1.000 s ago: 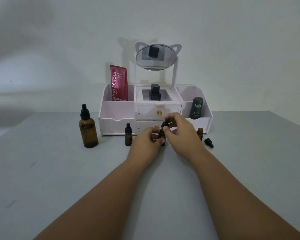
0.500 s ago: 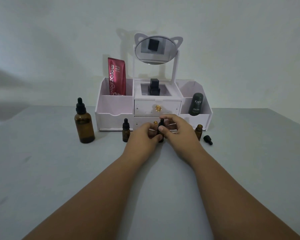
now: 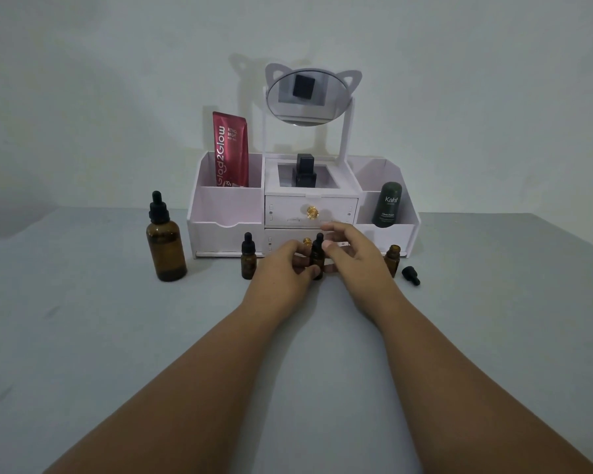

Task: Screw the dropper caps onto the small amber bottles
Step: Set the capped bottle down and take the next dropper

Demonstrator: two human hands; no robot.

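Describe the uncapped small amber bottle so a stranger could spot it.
Find the white organizer. Before its right end stands the small amber bottle, a loose dropper cap lying beside it. Unlike the capped bottles, its neck is open.

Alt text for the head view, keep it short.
Left hand grips a small capped amber bottle on a grey table; right hand hovers open beside its cap. An uncapped bottle and loose dropper cap sit to the right.

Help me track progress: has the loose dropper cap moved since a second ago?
No. The loose dropper cap still lies beside the open bottle, before the organizer's right corner.
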